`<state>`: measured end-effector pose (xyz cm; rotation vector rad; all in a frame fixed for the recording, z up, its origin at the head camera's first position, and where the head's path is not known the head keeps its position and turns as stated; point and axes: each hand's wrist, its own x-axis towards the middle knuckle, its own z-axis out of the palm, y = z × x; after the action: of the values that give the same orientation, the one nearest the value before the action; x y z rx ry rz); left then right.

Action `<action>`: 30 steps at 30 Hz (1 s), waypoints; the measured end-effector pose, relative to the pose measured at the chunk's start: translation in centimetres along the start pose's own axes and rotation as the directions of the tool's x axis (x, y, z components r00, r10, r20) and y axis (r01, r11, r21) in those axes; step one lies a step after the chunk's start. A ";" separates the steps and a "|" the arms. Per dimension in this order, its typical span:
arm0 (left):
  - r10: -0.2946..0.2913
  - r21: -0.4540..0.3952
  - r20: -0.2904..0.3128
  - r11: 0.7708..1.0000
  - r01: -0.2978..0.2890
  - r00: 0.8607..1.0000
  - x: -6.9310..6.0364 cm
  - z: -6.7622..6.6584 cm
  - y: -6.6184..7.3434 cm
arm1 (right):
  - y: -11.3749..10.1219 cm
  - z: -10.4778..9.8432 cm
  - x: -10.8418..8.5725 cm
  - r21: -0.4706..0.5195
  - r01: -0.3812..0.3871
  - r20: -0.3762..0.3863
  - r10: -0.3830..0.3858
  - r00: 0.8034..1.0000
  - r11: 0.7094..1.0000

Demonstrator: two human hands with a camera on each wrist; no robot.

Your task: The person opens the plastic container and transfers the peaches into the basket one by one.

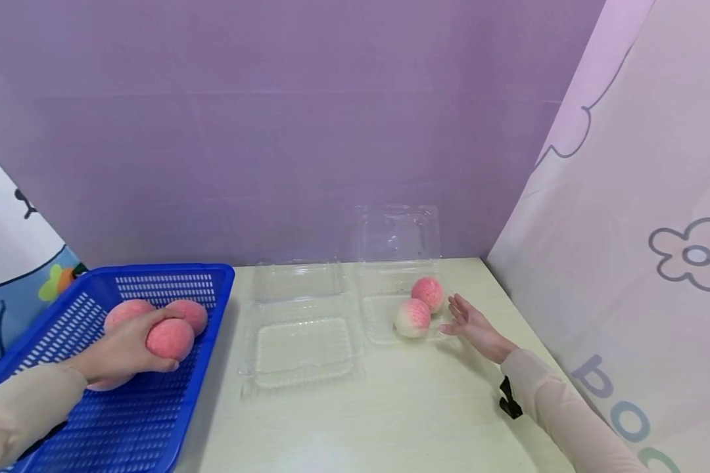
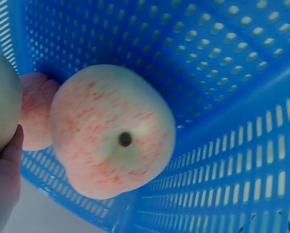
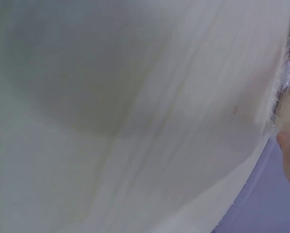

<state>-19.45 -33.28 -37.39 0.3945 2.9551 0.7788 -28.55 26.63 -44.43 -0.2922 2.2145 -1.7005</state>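
Left hand (image 1: 124,347) fingers curl round peach (image 1: 169,339) over blue basket (image 1: 136,433), eight o'clock. Right hand (image 1: 478,330), four o'clock: fingers extended, holding nothing. Peach probably light, grippy, bruise-prone; best cupped round widest part.

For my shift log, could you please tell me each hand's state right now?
Left hand: holding a pink peach.
Right hand: open, holding nothing.

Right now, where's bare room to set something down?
Bare: table front, between blue basket and right sleeve, nearer than left clear box (also empty) and right clear box. Crowded: that right box, two peaches, right hand beside; basket's far half, left hand gripping one peach among others.
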 end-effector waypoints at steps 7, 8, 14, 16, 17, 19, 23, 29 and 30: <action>-0.088 -0.023 0.106 0.996 0.091 0.991 0.1 1.1 -0.6 | 0.0 0.0 -0.1 0.008 -0.005 -0.005 0.005 1.000 1.000; -0.095 -0.004 0.107 0.995 0.096 0.990 0.1 1.2 -0.6 | 0.0 0.0 -0.1 0.003 -0.002 -0.001 0.002 1.000 1.000; -0.085 0.032 0.069 0.996 0.083 0.994 0.1 1.4 -0.8 | 0.0 0.1 -0.1 -0.004 0.002 -0.001 -0.002 1.000 1.000; -0.084 0.049 0.062 0.996 0.081 0.995 0.1 1.6 -0.8 | 0.0 0.1 -0.1 0.002 0.001 -0.004 -0.001 1.000 1.000; -0.083 0.061 0.058 0.995 0.080 0.995 0.1 1.6 -0.9 | 0.0 0.1 0.0 0.002 0.001 -0.004 -0.001 1.000 1.000; -0.075 0.068 0.054 0.995 0.071 0.996 0.2 1.8 -1.1 | 0.1 0.1 0.0 0.000 0.003 -0.003 -0.003 1.000 1.000; -0.054 0.049 0.046 0.997 0.051 0.998 0.3 2.2 -1.4 | 0.1 0.1 0.1 -0.005 0.004 -0.003 -0.004 1.000 1.000; -0.015 0.035 0.036 0.999 0.014 0.999 0.6 2.6 -1.8 | 0.2 0.0 0.1 -0.015 0.000 -0.005 0.000 1.000 1.000; -0.007 0.036 0.035 0.999 0.006 0.999 0.7 2.7 -1.9 | 0.2 0.0 0.1 -0.016 0.000 -0.005 0.000 1.000 1.000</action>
<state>-20.23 -33.36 -40.67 0.3967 2.9400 0.7108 -28.67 26.62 -44.65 -0.2918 2.2326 -1.6856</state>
